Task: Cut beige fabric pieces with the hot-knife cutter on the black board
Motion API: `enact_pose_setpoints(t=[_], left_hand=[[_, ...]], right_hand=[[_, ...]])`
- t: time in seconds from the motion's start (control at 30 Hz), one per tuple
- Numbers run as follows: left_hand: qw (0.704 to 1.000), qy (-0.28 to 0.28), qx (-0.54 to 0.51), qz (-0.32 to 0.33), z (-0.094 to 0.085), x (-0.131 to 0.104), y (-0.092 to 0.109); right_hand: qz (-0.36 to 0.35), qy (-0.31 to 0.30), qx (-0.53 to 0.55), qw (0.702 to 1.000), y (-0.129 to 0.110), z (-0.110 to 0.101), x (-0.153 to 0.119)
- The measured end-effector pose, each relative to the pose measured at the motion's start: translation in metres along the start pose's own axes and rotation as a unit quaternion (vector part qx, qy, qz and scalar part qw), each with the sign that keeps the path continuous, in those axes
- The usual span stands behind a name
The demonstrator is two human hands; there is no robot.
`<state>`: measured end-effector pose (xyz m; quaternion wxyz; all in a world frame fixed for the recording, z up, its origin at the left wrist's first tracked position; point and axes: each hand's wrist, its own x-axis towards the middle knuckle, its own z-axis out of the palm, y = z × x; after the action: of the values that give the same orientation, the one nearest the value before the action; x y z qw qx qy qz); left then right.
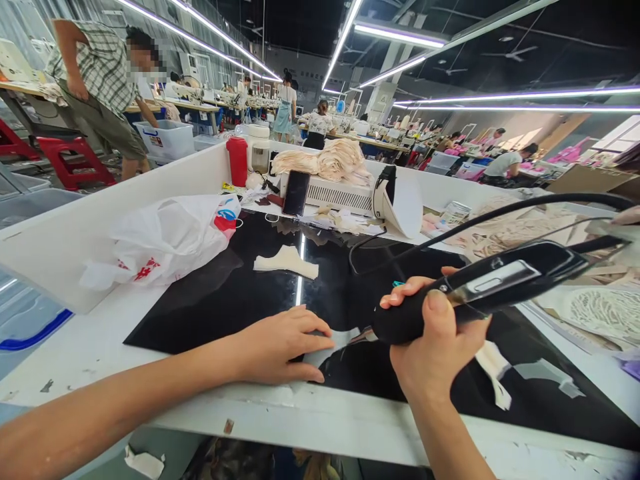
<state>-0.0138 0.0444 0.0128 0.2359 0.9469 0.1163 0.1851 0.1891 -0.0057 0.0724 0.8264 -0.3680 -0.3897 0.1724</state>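
My right hand [435,340] is wrapped round a black corded handheld tool [470,283]. The tool's narrow tip points left and down, at a translucent template piece [343,339] on the glossy black sheet [200,313]. My left hand [295,343] lies palm down with its fingers spread, and its fingertips touch the left part of that piece. Further back on the sheet is a cream fabric piece [286,261]. More cream fabric [494,373] and another translucent template [550,377] lie right of my right hand.
A white plastic bag [170,240] is at the left. Behind the sheet stand a phone [296,193], a red container [237,161] and a fabric stack [340,159]. The tool's black cable [525,203] arches to the right. A person [100,73] bends over a bin [165,140].
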Motion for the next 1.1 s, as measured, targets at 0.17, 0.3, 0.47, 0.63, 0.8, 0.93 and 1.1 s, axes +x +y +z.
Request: enact_pose_setpoints(t=[0.17,0.3,0.47,0.63,0.8,0.93,1.1], left_hand=[[1.0,0.014,-0.006,0.009,0.001,-0.001,-0.001],[1.0,0.01,-0.006,0.003,0.001,-0.002,-0.002],[1.0,0.009,-0.007,0.003,0.002,-0.002,-0.002],[1.0,0.013,-0.009,0.003,0.001,-0.001,-0.002],[1.0,0.003,-0.003,0.001,-0.001,-0.001,0.0],[0.999,0.022,-0.02,-0.011,-0.002,0.0,-0.001],[0.99,0.099,0.003,-0.104,0.0,-0.001,-0.009]], right_hand=[[0.002,-0.002,-0.005,1.0,0.005,0.0,-0.002],[0.006,-0.003,-0.015,1.0,0.005,0.0,0.001],[-0.016,0.027,-0.027,0.999,0.001,-0.004,0.009],[-0.013,0.03,-0.027,0.999,0.003,-0.006,0.012],[-0.015,0.02,-0.027,0.999,0.007,-0.007,0.01],[-0.009,0.017,-0.03,0.999,0.009,-0.008,0.011],[-0.042,-0.027,-0.059,0.997,0.007,-0.012,0.015]])
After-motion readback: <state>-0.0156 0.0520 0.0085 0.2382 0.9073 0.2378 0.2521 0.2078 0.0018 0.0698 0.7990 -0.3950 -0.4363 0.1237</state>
